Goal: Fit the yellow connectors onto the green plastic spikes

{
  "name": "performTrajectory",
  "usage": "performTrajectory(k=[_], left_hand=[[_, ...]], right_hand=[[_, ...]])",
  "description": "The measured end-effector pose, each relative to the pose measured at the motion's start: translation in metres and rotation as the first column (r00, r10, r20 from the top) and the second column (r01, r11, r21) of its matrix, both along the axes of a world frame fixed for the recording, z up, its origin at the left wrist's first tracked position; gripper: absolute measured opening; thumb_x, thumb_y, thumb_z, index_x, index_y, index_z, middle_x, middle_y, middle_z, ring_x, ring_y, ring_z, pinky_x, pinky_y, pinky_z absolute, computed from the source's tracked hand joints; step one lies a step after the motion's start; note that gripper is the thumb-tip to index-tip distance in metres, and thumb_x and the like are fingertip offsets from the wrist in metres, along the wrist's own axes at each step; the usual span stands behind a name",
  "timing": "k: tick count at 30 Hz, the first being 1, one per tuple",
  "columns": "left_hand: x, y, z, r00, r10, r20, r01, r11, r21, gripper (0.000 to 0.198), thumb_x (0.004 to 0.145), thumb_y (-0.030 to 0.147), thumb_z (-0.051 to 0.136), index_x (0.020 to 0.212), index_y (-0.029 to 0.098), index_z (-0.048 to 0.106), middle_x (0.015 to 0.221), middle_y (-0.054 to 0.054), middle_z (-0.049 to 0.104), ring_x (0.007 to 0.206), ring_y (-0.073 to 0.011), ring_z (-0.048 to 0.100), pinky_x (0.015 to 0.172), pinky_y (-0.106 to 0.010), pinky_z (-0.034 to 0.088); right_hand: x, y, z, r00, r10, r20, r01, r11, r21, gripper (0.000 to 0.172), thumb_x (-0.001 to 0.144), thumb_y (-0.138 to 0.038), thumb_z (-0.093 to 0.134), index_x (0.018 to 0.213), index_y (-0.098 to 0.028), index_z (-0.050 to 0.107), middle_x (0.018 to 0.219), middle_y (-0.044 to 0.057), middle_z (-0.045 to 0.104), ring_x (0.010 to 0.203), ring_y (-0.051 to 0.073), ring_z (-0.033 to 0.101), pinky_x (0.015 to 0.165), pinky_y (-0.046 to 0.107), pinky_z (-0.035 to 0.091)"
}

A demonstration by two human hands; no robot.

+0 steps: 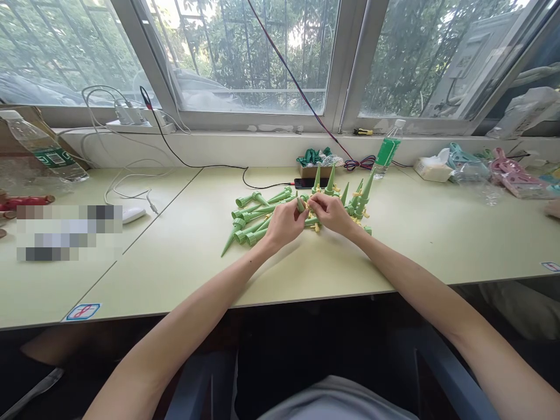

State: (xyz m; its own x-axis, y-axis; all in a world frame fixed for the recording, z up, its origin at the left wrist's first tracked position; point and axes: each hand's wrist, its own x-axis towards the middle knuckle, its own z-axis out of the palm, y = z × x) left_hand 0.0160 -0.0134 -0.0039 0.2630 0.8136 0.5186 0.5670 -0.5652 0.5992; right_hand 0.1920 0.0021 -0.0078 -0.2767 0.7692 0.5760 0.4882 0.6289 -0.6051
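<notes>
My left hand (283, 225) is closed around a green plastic watering spike (300, 203), its pointed tip sticking up past the fingers. Close against it, my right hand (333, 213) pinches at a small yellow piece (307, 205), which the fingertips largely cover. Several green spikes (251, 216) with ridged caps lie in a loose pile to the left of my hands. Beyond and right of my hands, more spikes (366, 192) stand points up, with yellow valve pieces near their bases.
Behind the spikes lie a black phone (311, 183) on a cable and a small box (308, 171) holding green wrappings. A water bottle (388, 149) stands at the back right, near a tissue pack (432, 167). White cables (120, 186) trail across the left of the table.
</notes>
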Motion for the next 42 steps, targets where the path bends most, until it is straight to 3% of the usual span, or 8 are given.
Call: performTrajectory(k=[7, 12, 18, 21, 31, 34, 38, 42], left_hand=[[0.0002, 0.001, -0.0021, 0.999, -0.029, -0.021, 0.029, 0.999, 0.025, 0.018, 0.088, 0.03, 0.058, 0.074, 0.019, 0.059, 0.057, 0.002, 0.052, 0.052, -0.0121, 0.04, 0.056, -0.029, 0.034], [-0.0002, 0.0007, -0.0008, 1.0, -0.019, -0.014, 0.019, 1.0, 0.02, 0.016, 0.088, 0.03, 0.058, 0.076, 0.019, 0.059, 0.058, 0.002, 0.053, 0.052, -0.0123, 0.042, 0.056, -0.028, 0.034], [-0.0006, -0.0002, 0.0013, 1.0, 0.015, 0.012, -0.015, 1.0, 0.006, 0.018, 0.089, 0.031, 0.056, 0.075, 0.019, 0.057, 0.058, 0.002, 0.053, 0.053, -0.012, 0.041, 0.057, -0.028, 0.034], [-0.0005, -0.0004, 0.0013, 1.0, 0.017, 0.016, -0.017, 1.0, 0.008, 0.018, 0.089, 0.031, 0.056, 0.076, 0.019, 0.058, 0.059, 0.002, 0.053, 0.053, -0.0117, 0.041, 0.056, -0.028, 0.034], [0.0006, 0.001, -0.0023, 1.0, -0.001, -0.012, 0.002, 0.999, 0.044, 0.018, 0.088, 0.031, 0.057, 0.075, 0.019, 0.058, 0.057, 0.002, 0.053, 0.051, -0.0116, 0.041, 0.055, -0.028, 0.033], [0.0003, 0.0016, -0.0028, 1.0, 0.014, -0.007, -0.013, 0.999, 0.049, 0.017, 0.088, 0.03, 0.058, 0.075, 0.019, 0.057, 0.057, 0.002, 0.053, 0.051, -0.0115, 0.041, 0.055, -0.027, 0.033], [-0.0002, 0.0014, -0.0017, 1.0, 0.018, 0.016, -0.018, 1.0, 0.025, 0.022, 0.089, 0.032, 0.056, 0.072, 0.019, 0.055, 0.059, 0.002, 0.053, 0.052, -0.0111, 0.04, 0.054, -0.027, 0.032], [-0.0003, 0.0011, -0.0003, 1.0, 0.016, 0.026, -0.017, 1.0, 0.016, 0.022, 0.09, 0.033, 0.056, 0.072, 0.019, 0.055, 0.06, 0.002, 0.054, 0.053, -0.011, 0.041, 0.055, -0.027, 0.033]], right_hand=[[-0.0001, 0.0015, -0.0005, 0.999, -0.036, 0.029, 0.036, 0.999, -0.007, 0.049, 0.099, -0.053, 0.044, 0.063, -0.02, 0.04, 0.057, -0.003, 0.036, 0.057, 0.012, 0.031, 0.057, 0.029, 0.027], [-0.0016, -0.0006, 0.0019, 0.999, -0.038, 0.008, 0.038, 0.999, 0.021, 0.054, 0.099, -0.059, 0.042, 0.062, -0.021, 0.036, 0.057, -0.003, 0.033, 0.057, 0.012, 0.029, 0.056, 0.029, 0.026], [-0.0019, -0.0012, 0.0007, 0.999, 0.006, -0.046, -0.005, 1.0, 0.021, 0.033, 0.098, -0.046, 0.05, 0.081, -0.019, 0.057, 0.067, 0.0, 0.053, 0.057, 0.012, 0.041, 0.057, 0.028, 0.032], [-0.0019, -0.0008, 0.0002, 0.998, 0.014, -0.061, -0.013, 1.0, 0.015, 0.028, 0.097, -0.043, 0.052, 0.083, -0.019, 0.058, 0.066, 0.0, 0.053, 0.056, 0.012, 0.041, 0.056, 0.028, 0.033], [-0.002, 0.0023, -0.0005, 0.999, -0.037, -0.018, 0.037, 0.999, 0.024, 0.055, 0.098, -0.06, 0.044, 0.061, -0.021, 0.033, 0.055, -0.003, 0.032, 0.055, 0.011, 0.029, 0.054, 0.029, 0.025], [-0.0024, 0.0013, -0.0004, 0.999, -0.025, -0.027, 0.026, 0.999, 0.028, 0.051, 0.099, -0.056, 0.045, 0.063, -0.021, 0.04, 0.056, -0.003, 0.037, 0.055, 0.011, 0.031, 0.054, 0.028, 0.026], [-0.0026, 0.0003, -0.0008, 0.999, -0.003, -0.052, 0.004, 1.0, 0.019, 0.033, 0.098, -0.048, 0.051, 0.082, -0.019, 0.057, 0.061, -0.002, 0.049, 0.054, 0.012, 0.039, 0.055, 0.027, 0.031], [-0.0018, 0.001, -0.0019, 0.998, 0.021, -0.063, -0.02, 1.0, 0.011, 0.025, 0.096, -0.042, 0.054, 0.086, -0.02, 0.057, 0.063, -0.002, 0.052, 0.055, 0.012, 0.042, 0.056, 0.027, 0.033]])
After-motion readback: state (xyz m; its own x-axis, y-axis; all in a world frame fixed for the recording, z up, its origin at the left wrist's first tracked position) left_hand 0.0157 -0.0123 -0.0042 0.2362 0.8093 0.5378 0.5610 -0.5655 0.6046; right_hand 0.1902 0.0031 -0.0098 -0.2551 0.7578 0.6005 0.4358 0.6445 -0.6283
